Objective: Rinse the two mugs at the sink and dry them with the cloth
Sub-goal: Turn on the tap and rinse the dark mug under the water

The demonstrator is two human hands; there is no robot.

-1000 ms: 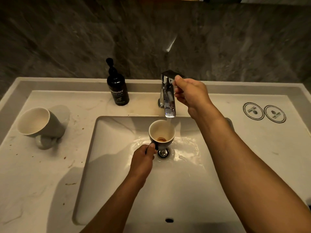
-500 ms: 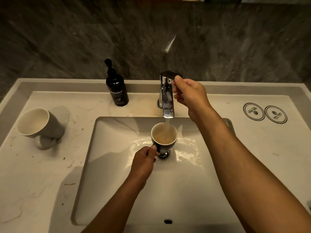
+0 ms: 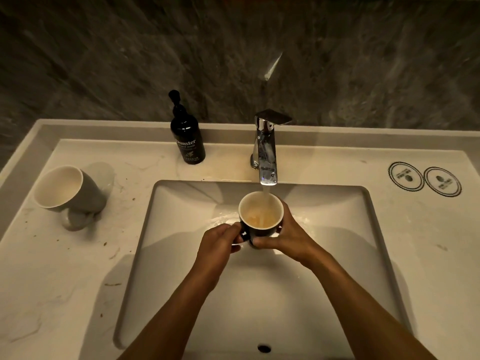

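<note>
A dark mug (image 3: 260, 213) with a pale inside is held upright over the sink basin (image 3: 181, 255), under the chrome tap (image 3: 266, 152). Water runs from the spout into it and brownish water fills the bottom. My left hand (image 3: 219, 244) grips the mug's handle on its left side. My right hand (image 3: 285, 233) wraps around the mug's right side. A second mug (image 3: 68, 192), grey outside and pale inside, lies on its side on the counter at the left, mouth toward me. No cloth is in view.
A black hand wash pump bottle (image 3: 187, 136) stands on the counter left of the tap. Two round printed coasters (image 3: 424, 179) lie at the right. The pale counter (image 3: 65, 281) has brown specks. A dark stone wall rises behind.
My right hand has left the tap lever and come down to hold the mug's right side. Water keeps running and the mug holds more water.
</note>
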